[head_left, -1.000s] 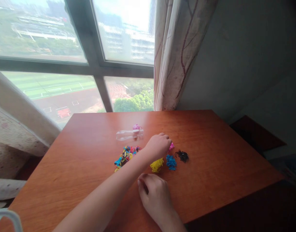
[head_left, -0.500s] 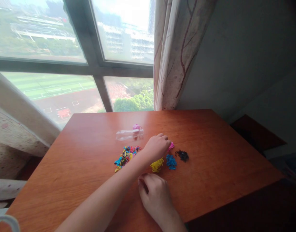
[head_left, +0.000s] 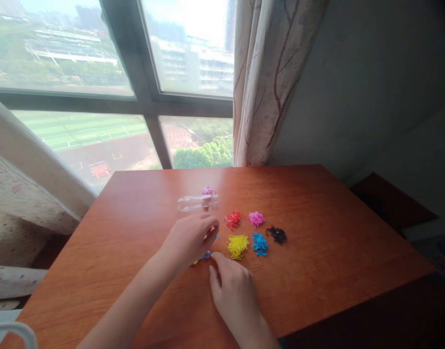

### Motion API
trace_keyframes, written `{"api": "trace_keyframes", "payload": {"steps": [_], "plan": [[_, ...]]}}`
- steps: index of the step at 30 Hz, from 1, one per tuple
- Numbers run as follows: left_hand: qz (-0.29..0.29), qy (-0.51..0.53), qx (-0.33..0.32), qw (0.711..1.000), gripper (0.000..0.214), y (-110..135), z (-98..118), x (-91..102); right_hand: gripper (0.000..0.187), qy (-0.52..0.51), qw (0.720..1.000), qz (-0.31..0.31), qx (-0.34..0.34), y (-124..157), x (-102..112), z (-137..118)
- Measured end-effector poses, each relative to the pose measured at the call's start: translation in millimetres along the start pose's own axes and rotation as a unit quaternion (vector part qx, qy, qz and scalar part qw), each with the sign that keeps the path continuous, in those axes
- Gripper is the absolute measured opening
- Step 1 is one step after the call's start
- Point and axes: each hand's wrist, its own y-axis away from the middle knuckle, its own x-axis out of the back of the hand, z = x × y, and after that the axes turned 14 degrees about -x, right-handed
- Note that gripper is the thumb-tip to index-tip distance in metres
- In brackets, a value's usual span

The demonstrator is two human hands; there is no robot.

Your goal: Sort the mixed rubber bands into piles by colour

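My left hand (head_left: 195,235) arches over a mixed pile of small coloured rubber bands (head_left: 204,257), with its fingers bent together. What they pinch, if anything, is hidden, and most of that pile lies behind the hand. Against the pile's right edge are the fingertips of my right hand (head_left: 234,280), thumb and forefinger a little apart. To the right lie sorted heaps of rubber bands: red (head_left: 233,220), pink (head_left: 256,219), yellow (head_left: 237,246), blue (head_left: 260,244) and black (head_left: 277,234).
Behind the heaps a clear plastic bag or tube (head_left: 193,203) lies beside a purple object (head_left: 207,191). The brown wooden table (head_left: 316,281) reaches to a window with curtains (head_left: 256,97). A curved white bar (head_left: 17,329) shows at lower left.
My left hand has moved back left from the pink heap to the mixed pile, uncovering the red and pink heaps. My right hand's thumb and forefinger have parted slightly. The view has shifted a little.
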Motion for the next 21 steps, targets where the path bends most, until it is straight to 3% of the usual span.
{"api": "trace_keyframes", "payload": {"steps": [5, 10, 15, 21], "plan": [[0.008, 0.054, 0.075, 0.996, 0.019, 52, -4, -2.7, 0.018, 0.032, 0.999, 0.006, -0.003, -4, -2, -7], [0.027, 0.086, 0.13, 0.987, 0.026, 84, -6, -13.3, 0.011, 0.032, 0.999, 0.008, -0.003, -8, -6, -9], [0.076, 0.108, 0.142, 0.981, 0.025, 98, -6, -21.7, 0.013, 0.006, 1.0, 0.022, 0.007, -8, -6, -7], [0.069, 0.116, 0.14, 0.981, 0.023, 98, 0, -27.4, 0.019, -0.055, 0.997, 0.045, -0.012, 1, 5, 0]]}}
